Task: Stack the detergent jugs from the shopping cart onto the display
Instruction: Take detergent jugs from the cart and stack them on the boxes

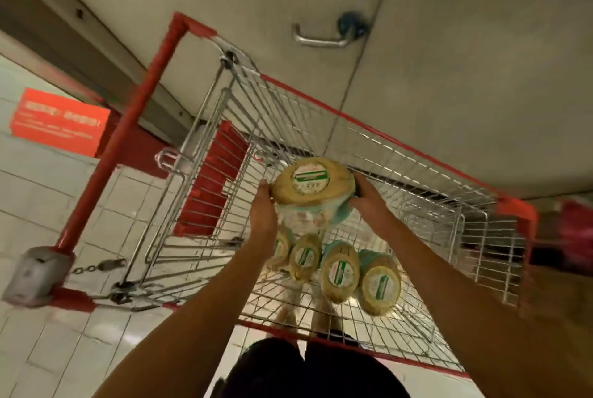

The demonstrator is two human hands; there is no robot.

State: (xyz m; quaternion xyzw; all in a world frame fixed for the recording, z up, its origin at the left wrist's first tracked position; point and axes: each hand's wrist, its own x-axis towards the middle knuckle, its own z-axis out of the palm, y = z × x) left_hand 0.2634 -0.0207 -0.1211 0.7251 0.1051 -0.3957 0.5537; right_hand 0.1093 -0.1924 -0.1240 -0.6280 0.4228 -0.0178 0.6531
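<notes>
Since the jug (313, 185) is wide, I clasp it between left hand (263, 205) and right hand (365, 198), fingers curled round its sides, held above the shopping cart (288, 115) floor, where four more jugs (340, 272) lie.

Warm, yellowish indoor light fell fairly evenly, with only soft shadows. Motion blur smeared the red sign (57, 123) and the cart (128, 128). A pale sheen lay on the floor tiles (128, 338). Straight lines bowed toward the edges.
</notes>
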